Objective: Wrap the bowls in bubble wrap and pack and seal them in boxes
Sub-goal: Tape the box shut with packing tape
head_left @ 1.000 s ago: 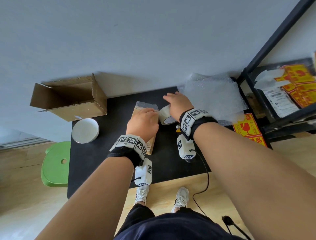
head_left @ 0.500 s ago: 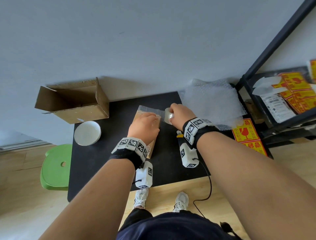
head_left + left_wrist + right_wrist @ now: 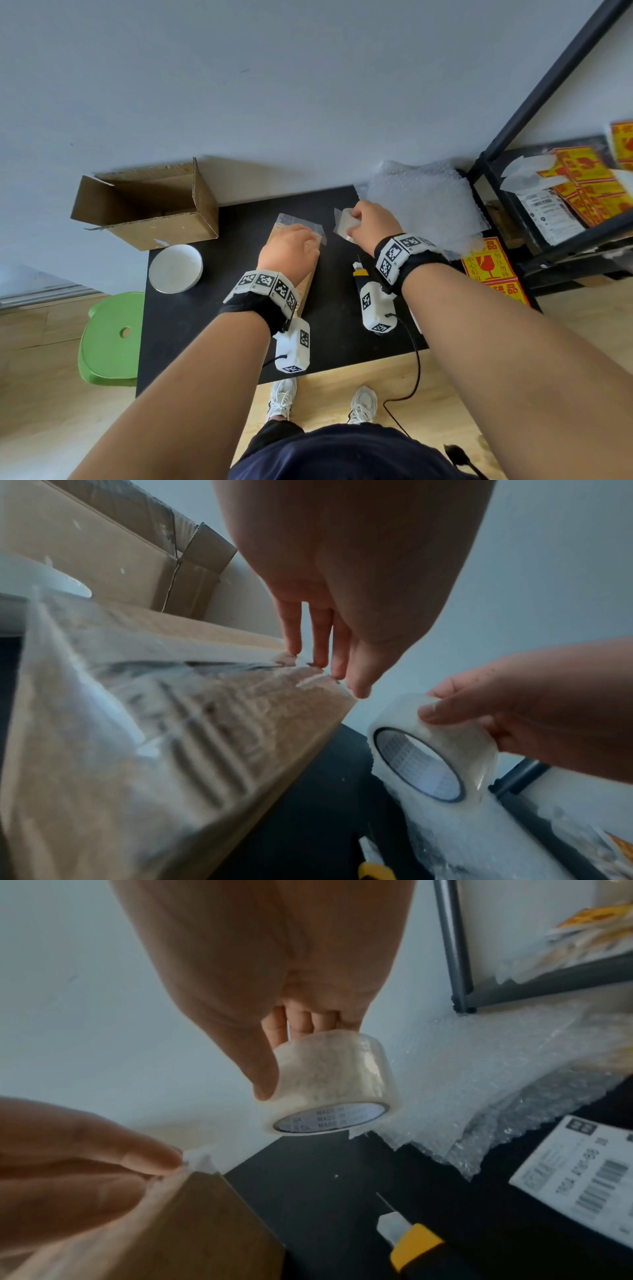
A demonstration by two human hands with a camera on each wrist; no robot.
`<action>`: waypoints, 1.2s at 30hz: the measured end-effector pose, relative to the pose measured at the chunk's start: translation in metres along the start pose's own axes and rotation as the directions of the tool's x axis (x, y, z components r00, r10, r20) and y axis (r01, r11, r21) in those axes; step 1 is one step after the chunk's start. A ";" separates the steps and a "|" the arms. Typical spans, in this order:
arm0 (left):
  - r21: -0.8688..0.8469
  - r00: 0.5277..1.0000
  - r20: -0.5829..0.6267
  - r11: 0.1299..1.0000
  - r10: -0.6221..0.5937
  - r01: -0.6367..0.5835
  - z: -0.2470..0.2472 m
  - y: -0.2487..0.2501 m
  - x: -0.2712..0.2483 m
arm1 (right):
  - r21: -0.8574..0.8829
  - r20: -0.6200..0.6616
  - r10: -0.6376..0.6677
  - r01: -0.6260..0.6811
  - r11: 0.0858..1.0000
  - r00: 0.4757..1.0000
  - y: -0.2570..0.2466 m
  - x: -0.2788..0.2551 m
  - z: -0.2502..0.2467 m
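Left hand (image 3: 291, 250) flat, fingers pressing clear tape strip onto closed brown cardboard box (image 3: 306, 284), centre frame. Right hand (image 3: 373, 224) gripping clear tape roll (image 3: 346, 223). Risk: loose end lifting, seal wrinkling.

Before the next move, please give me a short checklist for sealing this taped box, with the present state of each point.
1. Left hand presses the tape on the closed box: ok.
2. Tape roll held in the right hand, lifted off the table: ok.
3. Tape separated from the roll: ok, no strip joins them in the head view.
4. Tape end pressed flat at the far edge: not ok, it looks wrinkled under the fingers.
5. Utility knife lies on the black table, within reach: ok.
6. Bowl wrapped inside the box: cannot tell.
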State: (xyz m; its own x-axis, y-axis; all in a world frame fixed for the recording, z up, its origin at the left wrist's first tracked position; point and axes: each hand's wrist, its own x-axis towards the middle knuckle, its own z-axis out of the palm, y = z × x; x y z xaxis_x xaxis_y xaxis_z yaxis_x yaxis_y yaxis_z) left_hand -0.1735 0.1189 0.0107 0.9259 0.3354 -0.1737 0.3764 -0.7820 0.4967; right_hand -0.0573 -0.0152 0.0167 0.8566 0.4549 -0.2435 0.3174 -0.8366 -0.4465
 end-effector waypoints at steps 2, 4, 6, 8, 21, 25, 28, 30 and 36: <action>-0.050 0.997 -0.074 0.999 0.007 -0.011 -0.003 0.004 0.004 | 0.083 0.003 0.040 -0.040 0.996 0.999 0.000 -0.003 -0.004; -0.077 0.992 -0.129 0.997 0.008 -0.018 -0.007 0.010 0.008 | 0.145 -0.003 0.055 -0.054 0.988 0.998 0.000 -0.009 -0.008; -0.108 0.994 -0.108 0.994 -0.006 -0.006 -0.008 0.016 0.016 | 0.187 -0.014 0.059 -0.056 0.981 0.998 0.000 -0.014 -0.010; -0.160 0.997 -0.066 0.987 -0.032 0.021 -0.009 0.026 0.021 | 0.214 -0.013 0.061 -0.057 0.975 0.998 0.000 -0.019 -0.012; -0.488 0.955 -0.072 0.845 -0.289 0.219 -0.010 0.053 0.030 | 0.290 0.000 0.030 -0.029 0.956 1.000 -0.003 -0.037 -0.021; -0.495 0.968 -0.061 0.849 -0.245 0.184 -0.011 0.053 0.030 | 0.312 -0.002 0.017 -0.016 0.950 1.000 -0.004 -0.037 -0.021; -0.504 0.978 -0.061 0.852 -0.200 0.143 -0.013 0.051 0.030 | 0.318 -0.001 0.012 -0.011 0.948 1.000 -0.005 -0.036 -0.022; -0.502 0.983 -0.046 0.855 -0.178 0.131 -0.015 0.051 0.030 | 0.320 -0.004 0.013 -0.011 0.947 1.000 -0.006 -0.035 -0.023; -0.442 0.987 -0.012 0.886 -0.161 0.140 -0.015 0.050 0.033 | 0.311 -0.003 0.017 -0.015 0.950 1.000 -0.006 -0.036 -0.023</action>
State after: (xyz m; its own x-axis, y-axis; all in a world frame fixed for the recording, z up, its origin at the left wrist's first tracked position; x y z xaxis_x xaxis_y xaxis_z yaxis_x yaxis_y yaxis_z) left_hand -0.1242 0.0989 0.0426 0.8526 0.4633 -0.2416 0.4492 -0.4139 0.7918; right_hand -0.0809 -0.0334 0.0480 0.8631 0.4397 -0.2484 0.1620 -0.7070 -0.6884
